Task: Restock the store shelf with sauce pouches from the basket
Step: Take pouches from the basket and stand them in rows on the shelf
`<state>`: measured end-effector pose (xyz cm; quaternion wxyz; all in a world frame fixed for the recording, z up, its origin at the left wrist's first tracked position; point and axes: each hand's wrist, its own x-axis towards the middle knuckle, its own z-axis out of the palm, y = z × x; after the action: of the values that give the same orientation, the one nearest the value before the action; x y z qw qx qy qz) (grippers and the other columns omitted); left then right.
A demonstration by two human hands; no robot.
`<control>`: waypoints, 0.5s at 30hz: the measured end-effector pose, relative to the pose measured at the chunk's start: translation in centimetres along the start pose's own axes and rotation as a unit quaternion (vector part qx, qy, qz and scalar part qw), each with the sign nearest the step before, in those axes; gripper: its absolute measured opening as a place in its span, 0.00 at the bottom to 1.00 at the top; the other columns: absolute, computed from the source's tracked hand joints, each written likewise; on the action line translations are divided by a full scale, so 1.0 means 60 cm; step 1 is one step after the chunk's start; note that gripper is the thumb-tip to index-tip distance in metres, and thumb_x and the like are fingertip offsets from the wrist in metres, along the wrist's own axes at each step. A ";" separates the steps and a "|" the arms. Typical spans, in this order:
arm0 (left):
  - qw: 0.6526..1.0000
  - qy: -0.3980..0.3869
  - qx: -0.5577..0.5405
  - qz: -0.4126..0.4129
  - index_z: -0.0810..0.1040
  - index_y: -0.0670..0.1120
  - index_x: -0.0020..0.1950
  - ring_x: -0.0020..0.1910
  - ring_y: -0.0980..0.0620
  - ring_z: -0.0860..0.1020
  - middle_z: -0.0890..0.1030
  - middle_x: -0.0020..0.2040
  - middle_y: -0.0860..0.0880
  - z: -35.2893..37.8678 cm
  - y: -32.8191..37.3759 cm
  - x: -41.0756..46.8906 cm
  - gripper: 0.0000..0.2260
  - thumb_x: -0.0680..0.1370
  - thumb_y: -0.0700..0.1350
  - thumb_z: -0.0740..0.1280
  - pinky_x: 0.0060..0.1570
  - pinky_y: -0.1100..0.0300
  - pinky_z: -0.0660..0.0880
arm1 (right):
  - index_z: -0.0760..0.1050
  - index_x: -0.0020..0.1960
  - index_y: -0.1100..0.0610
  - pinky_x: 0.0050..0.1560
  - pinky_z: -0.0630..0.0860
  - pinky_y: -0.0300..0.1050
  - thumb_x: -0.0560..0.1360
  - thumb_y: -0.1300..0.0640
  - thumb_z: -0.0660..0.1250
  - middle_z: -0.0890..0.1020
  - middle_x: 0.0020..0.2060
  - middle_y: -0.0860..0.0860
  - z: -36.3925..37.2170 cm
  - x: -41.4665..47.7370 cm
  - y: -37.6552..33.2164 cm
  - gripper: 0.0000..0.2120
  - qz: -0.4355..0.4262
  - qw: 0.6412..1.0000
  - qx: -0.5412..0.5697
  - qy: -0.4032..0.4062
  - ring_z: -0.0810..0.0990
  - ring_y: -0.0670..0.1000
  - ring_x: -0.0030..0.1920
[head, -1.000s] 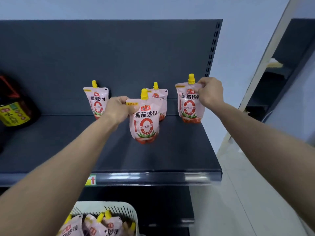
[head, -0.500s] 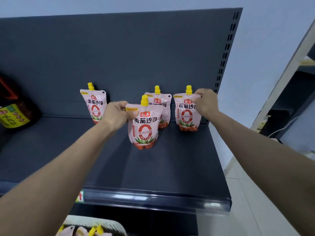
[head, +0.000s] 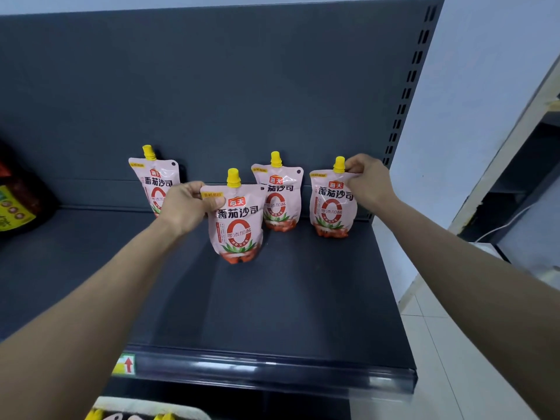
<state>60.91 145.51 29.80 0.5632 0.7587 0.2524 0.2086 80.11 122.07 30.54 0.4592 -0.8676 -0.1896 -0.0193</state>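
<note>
- While I hold a pouch in each hand, I take the back panel (head: 242,86) of the shelf (head: 288,304) as my reference. Two pouches already lean against it, and I judge the row should be finished there.
- My left hand (head: 188,207) pinches the front pouch (head: 238,225) by its top left corner, well forward of the back panel. I'd slide it back into the gap between the left pouch (head: 154,180) and the middle pouch (head: 280,201), upright, label outward.
- My right hand (head: 368,180) grips the right pouch (head: 331,207) beside its cap, close against the back panel. I'd let its base settle flat before releasing.
- The oil bottle (head: 18,204), near the panel's left end, is cut by the frame edge.
- The basket (head: 136,404) shows only a sliver, far below and forward of the panel, so I cannot count the remaining stock.
- My left hand covers the left pouch's lower half, and I cannot tell whether the front pouch's base touches the deck.
</note>
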 end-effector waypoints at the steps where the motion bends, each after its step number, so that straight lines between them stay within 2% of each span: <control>1: 1.000 0.006 0.004 -0.003 0.76 0.44 0.37 0.26 0.64 0.79 0.81 0.25 0.59 -0.004 -0.001 0.003 0.08 0.73 0.34 0.69 0.32 0.71 0.77 | 0.76 0.57 0.60 0.45 0.72 0.42 0.73 0.69 0.62 0.81 0.51 0.54 -0.002 0.000 -0.003 0.14 -0.005 1.000 -0.001 0.000 0.78 0.52 0.50; 4: 0.999 0.037 0.002 -0.022 0.76 0.45 0.36 0.29 0.60 0.79 0.80 0.23 0.60 -0.012 -0.005 0.015 0.09 0.73 0.34 0.69 0.30 0.70 0.76 | 0.74 0.60 0.59 0.46 0.71 0.42 0.72 0.70 0.63 0.79 0.53 0.54 -0.006 -0.002 -0.014 0.18 -0.024 0.999 -0.024 -0.013 0.75 0.50 0.51; 6: 0.997 0.065 -0.008 -0.033 0.75 0.46 0.35 0.24 0.62 0.77 0.79 0.22 0.58 -0.013 -0.006 0.022 0.10 0.74 0.35 0.69 0.24 0.72 0.72 | 0.72 0.62 0.58 0.49 0.73 0.44 0.72 0.71 0.62 0.77 0.57 0.54 -0.003 -0.006 -0.020 0.20 -0.034 0.998 -0.045 -0.026 0.75 0.52 0.54; 7: 0.996 0.079 -0.011 -0.035 0.74 0.46 0.35 0.22 0.63 0.76 0.79 0.25 0.57 -0.012 -0.006 0.024 0.11 0.74 0.35 0.68 0.21 0.73 0.70 | 0.71 0.63 0.58 0.53 0.75 0.47 0.71 0.71 0.62 0.76 0.59 0.55 0.000 -0.007 -0.022 0.22 -0.044 0.997 -0.060 -0.025 0.75 0.54 0.57; 9: 0.994 0.097 -0.017 -0.040 0.75 0.47 0.35 0.25 0.61 0.76 0.78 0.33 0.52 -0.012 -0.009 0.031 0.11 0.75 0.35 0.67 0.19 0.74 0.70 | 0.70 0.65 0.57 0.61 0.72 0.54 0.70 0.69 0.63 0.73 0.63 0.57 0.002 -0.011 -0.029 0.24 -0.062 0.993 -0.097 -0.005 0.71 0.57 0.64; 11: 0.993 0.106 -0.033 -0.048 0.75 0.47 0.36 0.21 0.62 0.75 0.77 0.35 0.50 -0.014 -0.013 0.042 0.11 0.76 0.35 0.66 0.17 0.73 0.68 | 0.69 0.66 0.57 0.66 0.68 0.55 0.70 0.68 0.63 0.71 0.65 0.56 -0.001 -0.022 -0.042 0.24 -0.094 0.989 -0.112 0.016 0.67 0.57 0.67; 12: 0.992 0.109 -0.043 -0.053 0.75 0.47 0.37 0.20 0.63 0.74 0.77 0.36 0.48 -0.014 -0.014 0.048 0.10 0.76 0.35 0.66 0.18 0.72 0.68 | 0.70 0.66 0.57 0.68 0.66 0.54 0.71 0.68 0.63 0.71 0.66 0.55 -0.002 -0.028 -0.049 0.24 -0.117 0.987 -0.111 0.024 0.66 0.56 0.68; 13: 0.991 0.110 -0.056 -0.059 0.75 0.47 0.37 0.23 0.62 0.76 0.78 0.37 0.48 -0.015 -0.017 0.055 0.11 0.76 0.35 0.65 0.22 0.70 0.71 | 0.70 0.66 0.57 0.68 0.66 0.52 0.71 0.68 0.63 0.71 0.66 0.54 -0.003 -0.034 -0.057 0.23 -0.139 0.984 -0.110 0.031 0.66 0.54 0.68; 15: 0.987 0.108 -0.086 -0.077 0.75 0.48 0.38 0.36 0.56 0.78 0.79 0.39 0.50 -0.013 -0.020 0.072 0.11 0.77 0.35 0.64 0.34 0.63 0.76 | 0.73 0.63 0.58 0.67 0.67 0.47 0.72 0.68 0.61 0.74 0.63 0.53 0.000 -0.045 -0.074 0.20 -0.166 0.978 -0.116 0.039 0.70 0.53 0.65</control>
<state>63.66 149.01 29.01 0.6105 0.6586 0.3503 0.2662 76.08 123.47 33.50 0.3527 -0.8700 -0.3097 -0.1510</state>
